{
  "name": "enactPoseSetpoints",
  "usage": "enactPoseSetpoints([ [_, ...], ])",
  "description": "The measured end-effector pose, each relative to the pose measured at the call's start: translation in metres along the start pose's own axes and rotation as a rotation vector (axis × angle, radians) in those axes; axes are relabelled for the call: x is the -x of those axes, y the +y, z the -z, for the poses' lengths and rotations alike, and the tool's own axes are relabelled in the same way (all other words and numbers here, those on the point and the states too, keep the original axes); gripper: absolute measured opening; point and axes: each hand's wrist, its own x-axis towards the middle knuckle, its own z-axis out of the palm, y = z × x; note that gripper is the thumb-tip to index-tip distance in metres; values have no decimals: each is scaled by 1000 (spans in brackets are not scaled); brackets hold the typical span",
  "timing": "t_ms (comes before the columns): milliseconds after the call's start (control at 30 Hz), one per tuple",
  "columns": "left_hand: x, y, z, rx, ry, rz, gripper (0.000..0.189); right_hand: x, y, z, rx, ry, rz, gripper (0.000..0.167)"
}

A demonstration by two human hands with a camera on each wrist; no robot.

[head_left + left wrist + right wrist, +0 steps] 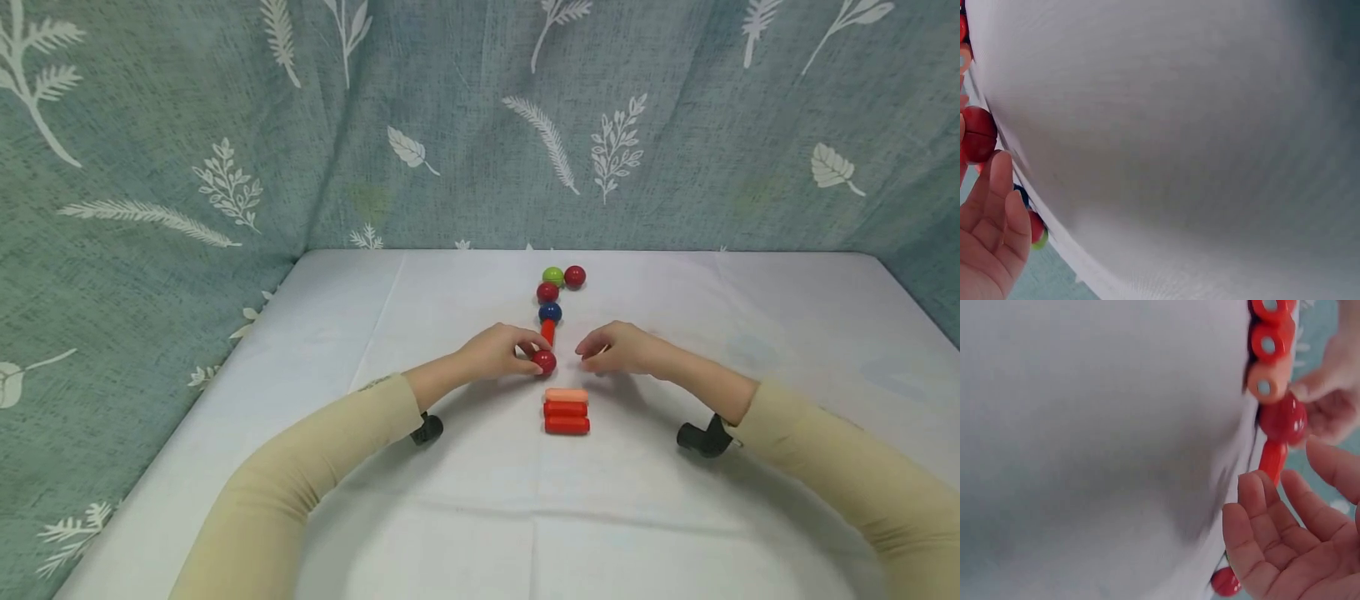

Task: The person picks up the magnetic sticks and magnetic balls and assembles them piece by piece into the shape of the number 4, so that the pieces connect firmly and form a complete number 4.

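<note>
My left hand (pixel 501 350) pinches a glossy red ball (pixel 544 362) between thumb and fingers, low over the white table. Beyond the ball lies a red tube (pixel 548 333), and past it a blue ball (pixel 550 313), a second red ball (pixel 547 292) and a green ball (pixel 552 277) continue the line. To the right of the held ball, my right hand (pixel 622 348) hovers with loosely bent fingers and nothing in them. In the right wrist view, that hand's palm (pixel 1310 544) shows bare, and the held red ball (pixel 1284 419) appears beyond its fingertips.
A third red ball (pixel 575 277) stands beside the green one at the back. Nearer the front lie a peach tube (pixel 566 395), a red tube (pixel 566 409) and another red tube (pixel 567 426), side by side. Patterned green cloth (pixel 480 125) hangs behind the table.
</note>
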Motion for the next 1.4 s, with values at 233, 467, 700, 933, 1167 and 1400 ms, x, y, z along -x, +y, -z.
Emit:
enactPoseSetpoints([
  [233,1,0,0,82,23,24,32,7,-7,-14,64,-71,57,30],
  [467,-1,-3,0,122,12,32,33,6,-10,-22,104,-75,99,27],
  [700,-1,-5,0,127,11,16,38,5,-8,-24,136,-86,131,23],
  [933,-3,-7,1,160,3,24,37,4,-7,-26,167,-87,161,18],
  [1167,-4,-8,1,165,2,36,38,4,-5,-21,140,-67,160,7],
  [1400,-3,-8,0,153,3,35,38,8,-7,-20,126,-125,123,16],
])
